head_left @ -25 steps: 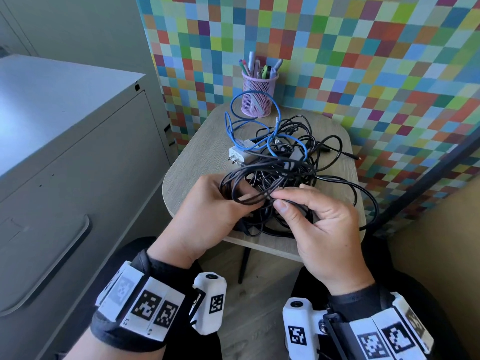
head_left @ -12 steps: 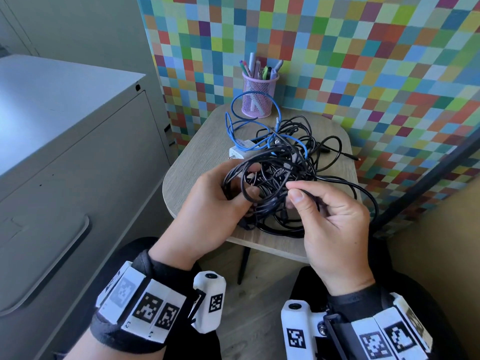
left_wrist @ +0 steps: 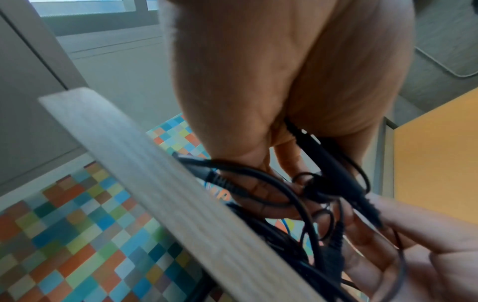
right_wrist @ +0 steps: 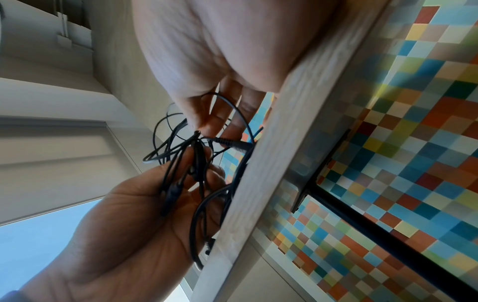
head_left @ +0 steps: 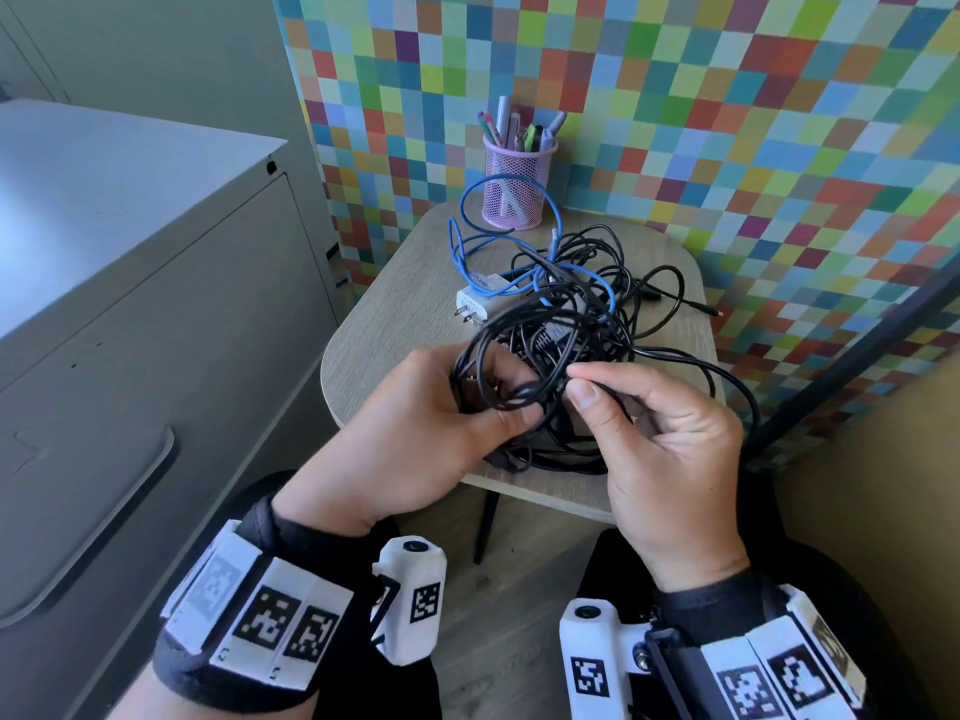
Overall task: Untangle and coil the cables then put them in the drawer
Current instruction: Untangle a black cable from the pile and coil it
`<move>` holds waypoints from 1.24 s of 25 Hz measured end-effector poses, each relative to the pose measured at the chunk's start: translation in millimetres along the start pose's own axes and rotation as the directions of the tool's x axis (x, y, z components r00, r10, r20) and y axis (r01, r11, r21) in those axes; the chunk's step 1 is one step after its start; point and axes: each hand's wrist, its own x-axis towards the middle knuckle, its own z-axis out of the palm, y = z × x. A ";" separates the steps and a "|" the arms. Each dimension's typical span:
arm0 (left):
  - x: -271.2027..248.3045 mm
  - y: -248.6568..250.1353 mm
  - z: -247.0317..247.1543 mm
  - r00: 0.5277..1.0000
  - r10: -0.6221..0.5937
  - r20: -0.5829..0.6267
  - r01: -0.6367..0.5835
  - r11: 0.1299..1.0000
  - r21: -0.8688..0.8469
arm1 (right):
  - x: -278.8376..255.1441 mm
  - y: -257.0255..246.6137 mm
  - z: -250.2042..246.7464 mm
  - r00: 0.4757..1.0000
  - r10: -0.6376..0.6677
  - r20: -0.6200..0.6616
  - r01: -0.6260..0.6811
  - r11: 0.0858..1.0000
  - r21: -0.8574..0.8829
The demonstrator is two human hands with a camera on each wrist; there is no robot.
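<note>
Left hand: the left hand point(head_left: 415, 428) is gripping several loops of the black cables point(head_left: 582, 350), fingers curled round them, thumb pressing on top, just above the near edge of the table.
Right hand: the right hand point(head_left: 670, 449) is pinching one thin black strand between thumb and forefinger, right beside the left thumb; the other fingers are bending loosely.
Cable tangle: black cables are lying knotted on the small wooden table point(head_left: 395, 304), one loop trailing over the right edge.
Blue cable: the blue cable point(head_left: 467, 246) is weaving through the far side of the pile.
Charger: a white plug adapter point(head_left: 475, 306) is sitting at the tangle's left.
Pen cup: a pink mesh pen cup point(head_left: 514, 187) is standing at the far edge.
Cabinet: a grey metal cabinet point(head_left: 156, 283) is standing left of the table.
</note>
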 end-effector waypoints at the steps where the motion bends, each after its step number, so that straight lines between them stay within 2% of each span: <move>1: 0.2 -0.7 2.1 1.000 0.019 -0.016 -0.020 0.999 -0.031 | 0.4 0.7 0.4 1.000 0.003 0.008 -0.003 1.000 -0.001; 5: -0.2 -0.3 7.1 0.998 0.030 -0.054 -0.038 0.986 -0.161 | 1.5 2.6 0.8 1.000 0.026 0.011 -0.027 1.000 0.009; 8: -0.9 5.2 7.8 0.998 0.001 -0.066 -0.011 0.989 -0.145 | 1.6 3.9 0.2 0.998 0.056 0.007 -0.057 0.997 0.049; 10: -0.2 4.6 7.2 0.988 0.038 -0.147 -0.045 0.998 -0.046 | 1.9 4.8 -0.1 0.998 0.063 -0.007 -0.063 0.996 0.070; 12: 2.0 -2.0 3.7 0.956 0.099 -0.275 -0.059 0.987 0.151 | 3.2 5.4 -2.1 0.996 0.062 -0.058 -0.054 0.991 0.122; 13: 4.2 -6.2 0.8 0.935 0.109 -0.339 -0.050 0.983 0.177 | 4.3 6.3 -3.4 0.993 0.070 -0.097 -0.053 0.984 0.168; 16: 9.8 -16.3 -7.2 0.882 0.028 -0.470 -0.069 0.995 -0.071 | 9.1 9.8 -6.5 0.966 0.159 -0.205 -0.090 0.946 0.311; 18: 10.7 -14.1 -7.3 0.881 -0.051 -0.470 -0.078 0.965 -0.251 | 10.9 10.9 -5.5 0.952 0.203 -0.228 -0.114 0.929 0.351; 21: 10.9 -12.2 -2.0 0.885 -0.114 -0.451 -0.096 0.904 -0.417 | 11.7 7.8 -3.0 0.947 0.215 -0.239 -0.114 0.919 0.377; 26: 13.9 -9.2 -9.5 0.810 -0.212 -0.547 -0.182 0.796 -0.577 | 13.7 6.9 -8.8 0.893 0.343 -0.293 -0.158 0.846 0.509; 28: 12.7 -7.9 -11.5 0.806 -0.217 -0.550 -0.193 0.783 -0.591 | 13.6 7.9 -9.9 0.901 0.341 -0.267 -0.175 0.851 0.494; 31: 10.7 -5.0 -8.2 0.834 -0.210 -0.510 -0.188 0.761 -0.621 | 11.8 8.8 -6.5 0.933 0.269 -0.239 -0.163 0.909 0.384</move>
